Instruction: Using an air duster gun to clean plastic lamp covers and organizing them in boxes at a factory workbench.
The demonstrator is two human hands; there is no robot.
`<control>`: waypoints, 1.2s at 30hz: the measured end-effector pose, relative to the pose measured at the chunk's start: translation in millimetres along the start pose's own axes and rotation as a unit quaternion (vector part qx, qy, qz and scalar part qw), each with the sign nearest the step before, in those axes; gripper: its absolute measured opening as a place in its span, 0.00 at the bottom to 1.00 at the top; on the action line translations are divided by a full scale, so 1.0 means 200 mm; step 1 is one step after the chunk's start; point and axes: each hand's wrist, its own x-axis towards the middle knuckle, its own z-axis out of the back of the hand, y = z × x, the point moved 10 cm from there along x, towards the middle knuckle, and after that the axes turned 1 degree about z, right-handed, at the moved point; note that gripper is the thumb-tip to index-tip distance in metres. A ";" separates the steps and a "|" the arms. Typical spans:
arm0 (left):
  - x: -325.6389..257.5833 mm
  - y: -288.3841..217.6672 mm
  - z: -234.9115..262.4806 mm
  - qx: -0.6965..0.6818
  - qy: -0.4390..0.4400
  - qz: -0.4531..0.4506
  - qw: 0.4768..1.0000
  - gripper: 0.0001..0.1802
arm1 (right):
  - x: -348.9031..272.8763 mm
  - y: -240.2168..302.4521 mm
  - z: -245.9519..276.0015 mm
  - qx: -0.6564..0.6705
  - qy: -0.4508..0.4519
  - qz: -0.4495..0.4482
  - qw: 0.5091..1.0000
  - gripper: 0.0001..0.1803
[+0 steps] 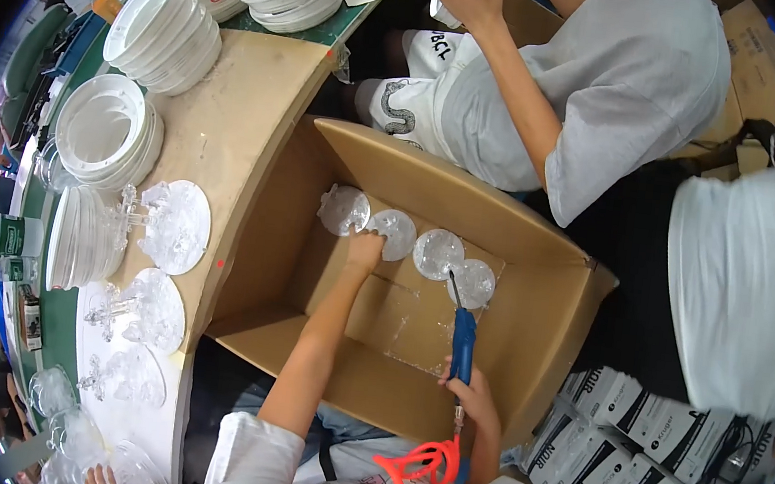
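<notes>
Inside the open cardboard box (375, 351), clear round plastic pieces form a slanting row near the far wall. My left hand (366, 251) reaches down among them, its fingers closed at the near edge of the second clear plastic piece (393, 233); the fingertips are partly hidden. Farther left lies another clear piece (345, 210). In my right hand (474, 392) is a blue air blow gun (462, 341) with a coiled red hose (424, 463). The gun's thin nozzle points at the two right-hand pieces (439, 254), its tip over the place where they meet.
Several clear plastic parts (181, 228) and stacks of white round rims (165, 33) stand on the table (242, 92) at left. Another person's hand (102, 482) rests at its lower edge. Co-workers sit beyond and right of the box. Printed cartons (637, 481) are stacked at lower right.
</notes>
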 end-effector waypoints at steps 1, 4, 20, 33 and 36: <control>-0.04 0.06 0.03 -0.078 -0.074 0.066 0.992 0.17 | 0.01 0.01 -0.02 -0.003 0.001 -0.001 1.000 0.22; -0.07 0.05 0.02 -0.167 -0.131 0.138 0.967 0.20 | 0.01 0.04 -0.05 0.010 0.015 0.005 1.000 0.22; -0.39 0.48 -0.12 -0.308 -0.135 0.267 0.903 0.33 | 0.00 -0.07 -0.04 0.029 0.021 -0.011 0.999 0.22; -0.36 0.59 -0.06 -0.350 -0.178 0.186 0.901 0.15 | 0.05 0.07 -0.32 -0.340 0.092 0.026 0.935 0.12; -0.41 0.42 0.26 -0.317 -0.155 0.111 0.929 0.17 | 0.00 0.23 -0.36 -0.373 0.117 0.066 0.918 0.13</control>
